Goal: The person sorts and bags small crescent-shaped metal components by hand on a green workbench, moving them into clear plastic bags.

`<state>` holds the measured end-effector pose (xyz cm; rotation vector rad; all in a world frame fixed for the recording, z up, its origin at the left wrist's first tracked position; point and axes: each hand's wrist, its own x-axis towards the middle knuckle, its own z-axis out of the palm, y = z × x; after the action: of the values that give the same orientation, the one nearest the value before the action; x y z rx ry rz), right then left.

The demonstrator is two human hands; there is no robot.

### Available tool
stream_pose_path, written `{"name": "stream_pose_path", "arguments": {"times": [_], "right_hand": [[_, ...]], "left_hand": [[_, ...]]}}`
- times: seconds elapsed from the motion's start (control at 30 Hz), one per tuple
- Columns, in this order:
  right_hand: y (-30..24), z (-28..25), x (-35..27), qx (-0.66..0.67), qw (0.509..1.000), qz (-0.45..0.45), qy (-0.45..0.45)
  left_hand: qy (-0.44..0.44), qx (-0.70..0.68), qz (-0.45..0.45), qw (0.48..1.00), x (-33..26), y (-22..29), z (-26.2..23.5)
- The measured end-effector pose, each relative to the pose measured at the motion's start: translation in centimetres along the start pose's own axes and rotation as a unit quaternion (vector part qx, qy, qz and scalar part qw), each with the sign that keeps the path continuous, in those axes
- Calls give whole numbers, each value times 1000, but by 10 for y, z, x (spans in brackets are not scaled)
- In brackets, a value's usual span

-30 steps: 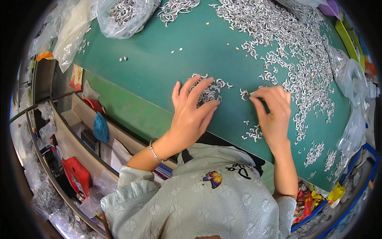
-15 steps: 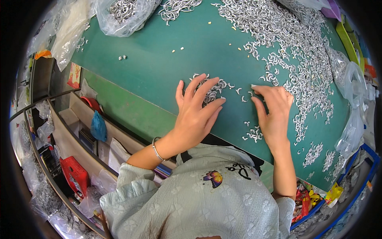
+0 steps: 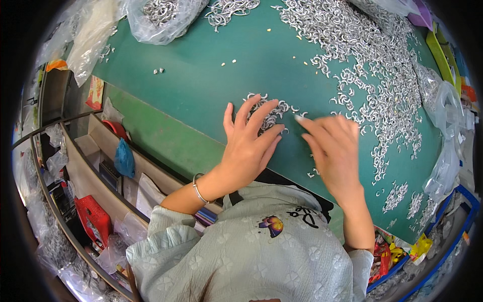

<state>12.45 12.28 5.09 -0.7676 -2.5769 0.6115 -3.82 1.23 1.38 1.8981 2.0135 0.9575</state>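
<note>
Head view: we have both hands on the green table (image 3: 201, 85), sorting small metal hooks. Our left hand (image 3: 249, 146) lies flat, fingers (image 3: 264, 113) spread wide over a small cluster of hooks (image 3: 274, 113) and holding nothing. Our right hand (image 3: 334, 148), blurred, lies just beside that cluster with fingers loosely together; we cannot tell whether it pinches a hook. The main heap (image 3: 372, 65) spreads well beyond, toward the far right. A clear bag (image 3: 161, 17) of hooks lies at the far edge. We judge the step to be gathering and separating a small batch; the next move calls for a light pinch on single pieces without scattering the cluster.
</note>
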Motion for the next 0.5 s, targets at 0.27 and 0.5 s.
{"name": "stream_pose_path", "arguments": {"times": [0.27, 0.5], "right_hand": [[5, 11, -6, -59, 996, -45, -42], [0, 12, -4, -32, 996, -65, -52]], "left_hand": [[21, -9, -4, 1000, -7, -5, -2], [-8, 9, -7, 1000, -5, 1, -3]]}}
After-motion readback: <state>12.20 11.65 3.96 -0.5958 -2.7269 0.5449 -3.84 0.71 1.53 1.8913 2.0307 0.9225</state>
